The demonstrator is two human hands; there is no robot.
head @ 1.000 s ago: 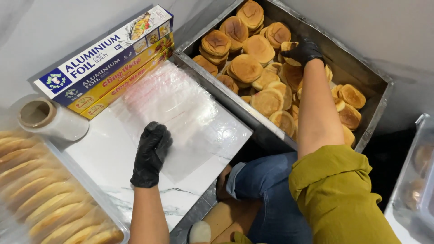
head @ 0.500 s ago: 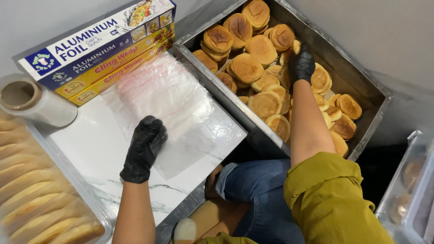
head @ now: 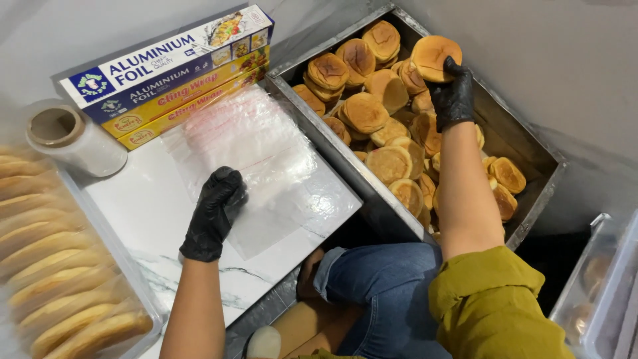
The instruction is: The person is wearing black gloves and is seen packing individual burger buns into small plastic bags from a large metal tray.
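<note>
My right hand (head: 454,93), in a black glove, grips a round golden bun (head: 435,57) and holds it up above the metal tray (head: 335,139) heaped with several more buns (head: 364,112). My left hand (head: 216,209), also gloved in black, presses down on a stack of clear plastic bags (head: 256,149) lying on the white marble board (head: 146,219). The bags spread out flat beside the tray's left wall.
Boxes of foil and cling wrap (head: 169,73) lie stacked at the back of the board, with a roll of clear film (head: 73,139) to their left. A clear container of long rolls (head: 56,266) stands at the left. Another clear container (head: 598,286) sits at the right edge.
My right hand has closed on a bun and lifted it out of the heap toward the tray's far side. My left hand stays on the bags.
</note>
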